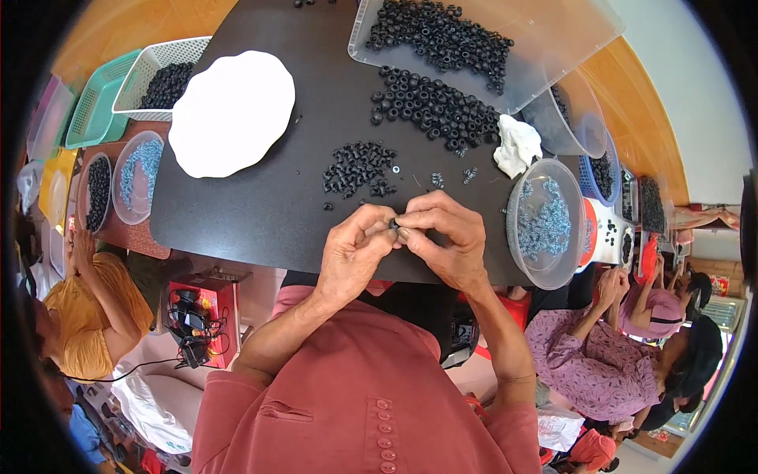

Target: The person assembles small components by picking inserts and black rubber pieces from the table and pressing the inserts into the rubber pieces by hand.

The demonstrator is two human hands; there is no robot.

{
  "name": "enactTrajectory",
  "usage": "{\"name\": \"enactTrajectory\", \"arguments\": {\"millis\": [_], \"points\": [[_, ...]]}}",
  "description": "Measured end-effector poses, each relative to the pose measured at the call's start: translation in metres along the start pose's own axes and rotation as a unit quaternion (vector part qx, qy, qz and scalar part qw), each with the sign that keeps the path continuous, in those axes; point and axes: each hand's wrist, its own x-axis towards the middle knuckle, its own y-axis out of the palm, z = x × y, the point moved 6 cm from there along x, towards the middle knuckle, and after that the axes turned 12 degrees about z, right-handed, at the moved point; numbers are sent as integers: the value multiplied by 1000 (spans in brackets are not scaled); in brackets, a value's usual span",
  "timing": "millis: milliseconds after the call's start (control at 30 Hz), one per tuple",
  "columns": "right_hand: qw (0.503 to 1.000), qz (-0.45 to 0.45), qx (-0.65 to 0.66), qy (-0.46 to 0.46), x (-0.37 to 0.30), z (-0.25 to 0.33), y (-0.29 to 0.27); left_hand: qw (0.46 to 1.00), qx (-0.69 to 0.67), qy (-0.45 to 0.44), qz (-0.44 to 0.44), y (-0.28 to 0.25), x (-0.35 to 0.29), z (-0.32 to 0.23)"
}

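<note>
Both hands meet at the table's near edge, fingertips pinched together. My left hand [355, 246] is closed on a small black plastic part [393, 224]. The thumb and forefinger of my right hand [448, 239] close on the same piece from the other side; fingertips hide most of it. Just beyond lies a pile of small black plastic pieces [354, 167]. Farther off spreads a heap of round black beads with holes [434, 107]. A few small coil springs [437, 180] lie beyond my right hand. To its right, a clear round bowl [515, 229] contains many silvery-blue springs.
A white scalloped board [233, 113] lies at the left of the dark table [229, 229]. At the far right stands a clear bin [553, 47] with black beads, near a crumpled white cloth [517, 146]. Other people sit at both sides, near baskets and bowls of parts.
</note>
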Motion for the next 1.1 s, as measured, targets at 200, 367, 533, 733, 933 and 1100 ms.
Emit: {"name": "enactTrajectory", "arguments": {"millis": [200, 367, 533, 733, 933, 1100], "points": [[995, -4, 58, 77, -4, -5, 1, 994, 106, 19, -1, 2, -1, -3], [998, -14, 11, 65, -6, 1, -1, 995, 90, 33, 2, 2, 0, 0], [997, -39, -6, 65, -10, 3, -2, 994, 104, 37, 9, 7, 0, -5], [997, -27, -43, 56, -11, 7, -3, 991, 127, 41, 15, 7, -1, -5], [997, -48, 8, 59, -13, 5, -3, 992, 123, 34, 12, 8, 1, -5], [990, -46, 95, 95, -18, -9, 1, 993, 112, 28, 16, 8, 1, -4]]}}
